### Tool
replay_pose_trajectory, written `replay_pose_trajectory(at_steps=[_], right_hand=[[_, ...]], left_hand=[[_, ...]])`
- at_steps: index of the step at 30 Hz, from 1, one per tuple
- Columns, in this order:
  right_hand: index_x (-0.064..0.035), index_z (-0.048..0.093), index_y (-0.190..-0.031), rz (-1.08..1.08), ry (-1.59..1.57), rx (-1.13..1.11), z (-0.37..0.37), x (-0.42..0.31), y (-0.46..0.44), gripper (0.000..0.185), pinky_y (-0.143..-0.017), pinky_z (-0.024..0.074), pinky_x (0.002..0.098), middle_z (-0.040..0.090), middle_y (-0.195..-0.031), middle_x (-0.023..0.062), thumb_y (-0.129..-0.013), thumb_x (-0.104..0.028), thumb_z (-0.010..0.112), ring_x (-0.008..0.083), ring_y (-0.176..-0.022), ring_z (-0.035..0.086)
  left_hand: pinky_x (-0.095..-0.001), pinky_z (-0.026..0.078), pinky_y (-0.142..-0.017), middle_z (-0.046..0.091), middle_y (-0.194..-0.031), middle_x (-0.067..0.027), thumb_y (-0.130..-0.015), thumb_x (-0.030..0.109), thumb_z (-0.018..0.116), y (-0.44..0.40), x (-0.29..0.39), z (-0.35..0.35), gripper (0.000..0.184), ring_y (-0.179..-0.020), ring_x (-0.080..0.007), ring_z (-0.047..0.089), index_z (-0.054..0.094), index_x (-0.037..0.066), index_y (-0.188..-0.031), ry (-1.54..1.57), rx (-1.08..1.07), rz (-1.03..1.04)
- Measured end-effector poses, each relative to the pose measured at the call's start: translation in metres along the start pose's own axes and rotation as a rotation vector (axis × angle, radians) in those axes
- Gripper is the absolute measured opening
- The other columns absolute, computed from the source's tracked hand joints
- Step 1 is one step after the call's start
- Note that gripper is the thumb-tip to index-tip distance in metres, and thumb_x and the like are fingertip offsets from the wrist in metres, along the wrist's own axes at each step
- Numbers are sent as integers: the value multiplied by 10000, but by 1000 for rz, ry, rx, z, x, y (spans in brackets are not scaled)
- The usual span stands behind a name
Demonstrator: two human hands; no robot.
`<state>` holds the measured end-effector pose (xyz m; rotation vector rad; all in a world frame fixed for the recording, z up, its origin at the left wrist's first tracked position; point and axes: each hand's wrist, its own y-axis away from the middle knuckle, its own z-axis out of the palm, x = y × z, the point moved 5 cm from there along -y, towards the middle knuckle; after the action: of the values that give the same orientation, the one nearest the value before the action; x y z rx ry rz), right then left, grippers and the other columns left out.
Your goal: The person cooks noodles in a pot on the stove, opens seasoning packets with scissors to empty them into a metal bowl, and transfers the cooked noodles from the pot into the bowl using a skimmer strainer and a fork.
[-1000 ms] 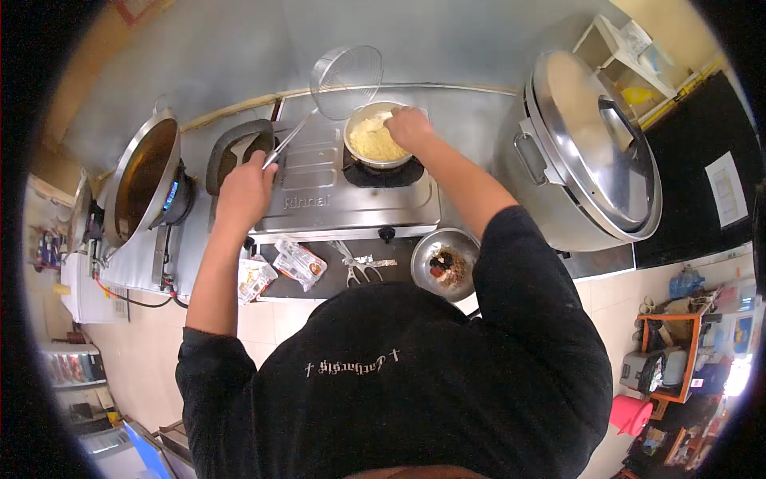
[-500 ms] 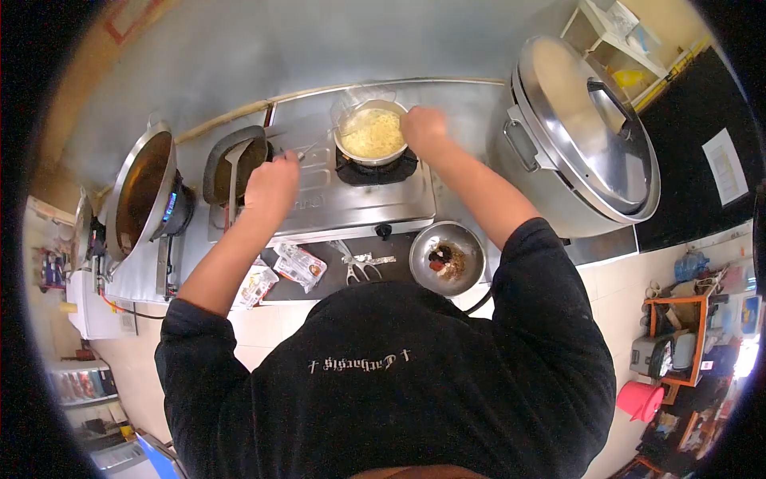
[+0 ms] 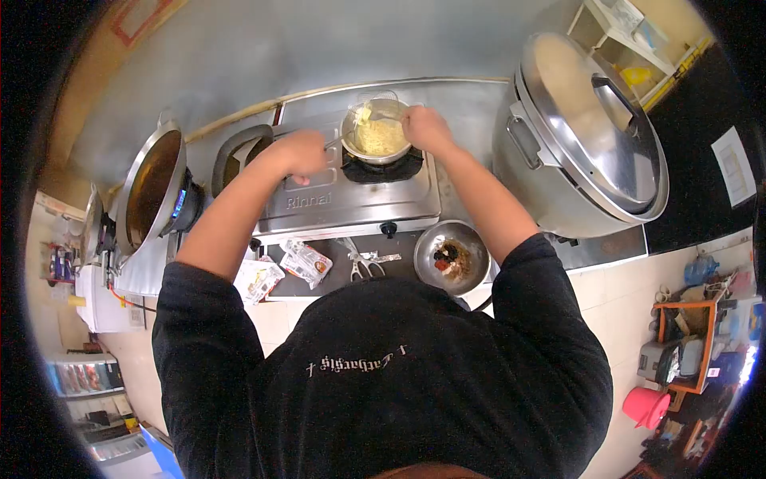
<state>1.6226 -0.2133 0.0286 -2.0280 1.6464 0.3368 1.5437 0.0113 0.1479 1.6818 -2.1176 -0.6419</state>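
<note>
A small metal pot [image 3: 375,157] of pale noodles [image 3: 381,137] sits on the burner of the steel gas stove [image 3: 271,211]. My left hand [image 3: 302,154] is closed around the thin handle of a wire strainer [image 3: 384,96], which reaches over the pot's far left side. A clump of noodles hangs at the strainer's edge. Against the pot's right rim, my right hand [image 3: 427,129] has its fingers closed; whatever they grip is hidden. Nearer my body, a metal bowl [image 3: 427,267] holds dark, red and brown seasonings.
To the right stands a large lidded steel pot [image 3: 527,188]. On the left are a wok [image 3: 152,191] of brown liquid over a blue flame and a dark pan [image 3: 231,164]. Scissors [image 3: 365,265] and torn packets [image 3: 306,262] lie along the front edge.
My left hand has moved right, away from the dark pan and closer to the pot. A clump of noodles now shows raised at the strainer. My right hand stays at the pot's rim.
</note>
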Motion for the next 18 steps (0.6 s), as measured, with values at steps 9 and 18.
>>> replay_pose_trajectory(at_steps=[9, 18], right_hand=[[-104, 745, -862, -144, 628, 11, -32, -32, 12, 187, -712, 554, 384, 716, -919, 130, -864, -171, 569, 286, -896, 707], [-49, 723, -889, 24, 232, -186, 22, -15, -2, 166, -786, 561, 431, 708, -975, 193, -816, -146, 610, 312, -887, 706]], left_hand=[[-468, 543, -811, 675, -943, -264, -811, 93, 568, 29, 16, 9, 192, -906, -394, 672, 675, -44, -892, -212, 395, 146], [-453, 555, -782, 688, -882, -246, -789, 94, 582, 7, 33, 12, 194, -846, -377, 691, 705, -23, -883, -283, 302, 177]])
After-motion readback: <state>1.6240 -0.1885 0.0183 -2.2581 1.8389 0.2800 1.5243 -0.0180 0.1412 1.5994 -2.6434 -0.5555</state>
